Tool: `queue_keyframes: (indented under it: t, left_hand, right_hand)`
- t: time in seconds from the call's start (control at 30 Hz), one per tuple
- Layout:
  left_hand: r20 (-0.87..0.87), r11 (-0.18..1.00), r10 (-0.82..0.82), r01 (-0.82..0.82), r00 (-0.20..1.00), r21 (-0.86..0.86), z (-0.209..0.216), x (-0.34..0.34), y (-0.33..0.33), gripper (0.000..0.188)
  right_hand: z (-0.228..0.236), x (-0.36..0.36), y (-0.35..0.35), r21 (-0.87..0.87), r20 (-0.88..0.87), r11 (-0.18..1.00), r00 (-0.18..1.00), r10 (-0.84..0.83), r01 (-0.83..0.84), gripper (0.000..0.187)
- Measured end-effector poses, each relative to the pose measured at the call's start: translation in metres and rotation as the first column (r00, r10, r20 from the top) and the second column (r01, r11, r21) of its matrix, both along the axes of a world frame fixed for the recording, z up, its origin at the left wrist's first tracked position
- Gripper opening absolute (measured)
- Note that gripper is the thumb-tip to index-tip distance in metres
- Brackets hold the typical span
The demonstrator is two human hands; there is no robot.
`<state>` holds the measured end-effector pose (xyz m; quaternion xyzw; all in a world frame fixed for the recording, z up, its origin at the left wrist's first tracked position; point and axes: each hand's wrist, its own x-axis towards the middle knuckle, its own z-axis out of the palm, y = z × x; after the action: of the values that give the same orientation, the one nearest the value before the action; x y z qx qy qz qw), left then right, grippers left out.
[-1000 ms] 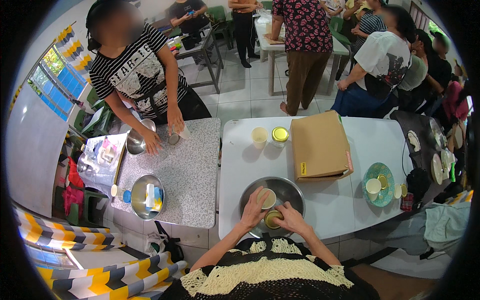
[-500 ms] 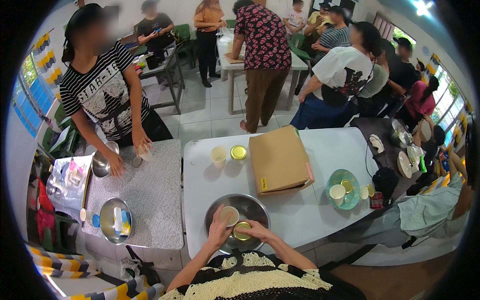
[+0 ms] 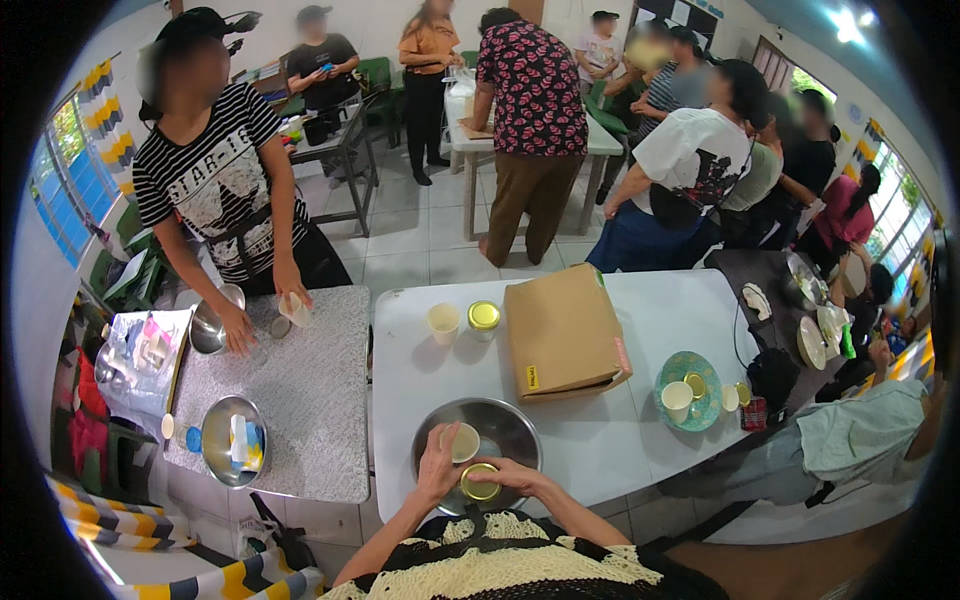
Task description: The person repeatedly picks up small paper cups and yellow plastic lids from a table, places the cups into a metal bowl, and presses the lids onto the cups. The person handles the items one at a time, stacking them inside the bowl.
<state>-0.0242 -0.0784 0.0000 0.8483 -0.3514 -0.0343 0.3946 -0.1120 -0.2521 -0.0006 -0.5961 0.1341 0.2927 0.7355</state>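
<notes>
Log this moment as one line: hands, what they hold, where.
left hand: holds paper cup | right hand: holds yellow-lidded jar | both over steel bowl | white table

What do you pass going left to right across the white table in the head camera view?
Paper cup → yellow-lidded jar → cardboard box → teal plate holding a white cup.
</notes>
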Motion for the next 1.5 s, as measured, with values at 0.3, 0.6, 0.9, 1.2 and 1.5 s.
queue_keyframes:
  t: [0.3, 0.6, 0.9, 1.2, 1.5]
  left_hand:
    - [-0.016, 1.0, 0.011, -0.011, 1.0, 0.016, 0.004, -0.001, 0.0, 0.09]
    - [0.05, 0.997, -0.003, 0.0, 0.999, 0.072, 0.007, -0.003, 0.001, 0.089]
    - [-0.02, 0.994, -0.045, 0.047, 0.999, 0.094, 0.005, -0.003, 0.0, 0.095]
    - [0.012, 0.994, -0.045, 0.044, 0.999, 0.105, 0.012, -0.004, -0.003, 0.096]
    - [-0.037, 0.994, -0.001, 0.005, 0.999, 0.107, 0.015, -0.004, -0.004, 0.091]
  right_hand:
    - [0.014, -0.005, -0.01, -0.175, 0.089, 0.984, 0.996, -0.009, 0.025, 0.056]
    - [0.033, -0.017, -0.025, 0.302, -0.002, 0.828, 0.869, -0.496, 0.473, 0.05]
    - [0.014, -0.013, -0.021, 0.43, -0.1, 0.548, 0.641, -0.761, 0.718, 0.045]
    - [-0.003, -0.008, -0.015, 0.399, -0.078, 0.616, 0.695, -0.715, 0.679, 0.031]
    - [-0.02, -0.006, -0.009, 0.313, -0.064, 0.652, 0.7, -0.711, 0.691, 0.047]
